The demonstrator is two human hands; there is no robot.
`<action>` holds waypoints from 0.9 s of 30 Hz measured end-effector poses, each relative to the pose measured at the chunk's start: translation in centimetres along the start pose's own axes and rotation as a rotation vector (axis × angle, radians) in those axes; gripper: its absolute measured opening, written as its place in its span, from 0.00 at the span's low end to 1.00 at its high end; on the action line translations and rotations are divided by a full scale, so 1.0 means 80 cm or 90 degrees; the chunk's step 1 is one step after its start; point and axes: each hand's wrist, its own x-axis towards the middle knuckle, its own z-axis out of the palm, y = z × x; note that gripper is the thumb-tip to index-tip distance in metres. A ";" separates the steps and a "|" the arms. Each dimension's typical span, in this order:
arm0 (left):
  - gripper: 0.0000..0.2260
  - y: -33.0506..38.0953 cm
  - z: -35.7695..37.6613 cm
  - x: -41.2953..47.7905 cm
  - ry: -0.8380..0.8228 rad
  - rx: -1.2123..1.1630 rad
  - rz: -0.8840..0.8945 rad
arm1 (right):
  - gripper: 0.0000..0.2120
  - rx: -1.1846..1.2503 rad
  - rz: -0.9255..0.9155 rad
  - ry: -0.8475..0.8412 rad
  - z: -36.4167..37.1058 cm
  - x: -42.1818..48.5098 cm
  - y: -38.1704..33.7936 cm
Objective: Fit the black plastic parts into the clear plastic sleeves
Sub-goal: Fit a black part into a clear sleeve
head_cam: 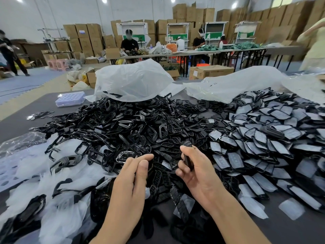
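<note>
Lower centre of frame, both hands over the heap. Right hand [193, 171] pinches a black plastic part [187, 156] edge-on, thumb on one face and fingers curled behind the other. The part stands nearly upright, its top end clear of the fingers. Left hand [135, 173] is just beside it, index finger and thumb drawn close above the pile; I cannot tell whether anything is between them. No clear sleeve plainly shows in either hand.

Loose black parts [130, 124] fill mid-frame. Sleeved parts [270, 132] lie shingled at the right. Crumpled translucent plastic [45, 175] at lower left is probably the sleeve stock. All of it sits on a dark table [299, 226].

Judgement: a part is being readied for its sleeve. To do it well, the left should spread a sleeve's mouth wide while the right feeds the part in end first. Keep the part straight so its corners don't snag the film, seat it fully, then drop it on the right-hand pile.
</note>
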 end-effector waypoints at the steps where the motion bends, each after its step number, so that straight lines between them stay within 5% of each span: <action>1: 0.15 0.002 0.001 -0.001 -0.017 -0.039 -0.023 | 0.11 -0.010 -0.003 0.004 0.000 0.001 0.000; 4: 0.16 0.006 0.003 -0.001 -0.064 -0.149 -0.084 | 0.04 -0.061 -0.018 -0.003 0.002 0.002 0.004; 7: 0.20 0.005 0.002 0.002 -0.093 -0.184 -0.111 | 0.09 -0.098 -0.023 -0.030 0.001 0.002 0.008; 16: 0.15 -0.012 0.005 0.012 -0.001 -0.365 -0.214 | 0.08 -0.037 0.033 -0.071 0.001 0.002 0.015; 27: 0.10 -0.004 0.002 0.014 0.037 -0.375 -0.211 | 0.08 -0.110 0.019 -0.069 0.002 0.003 0.018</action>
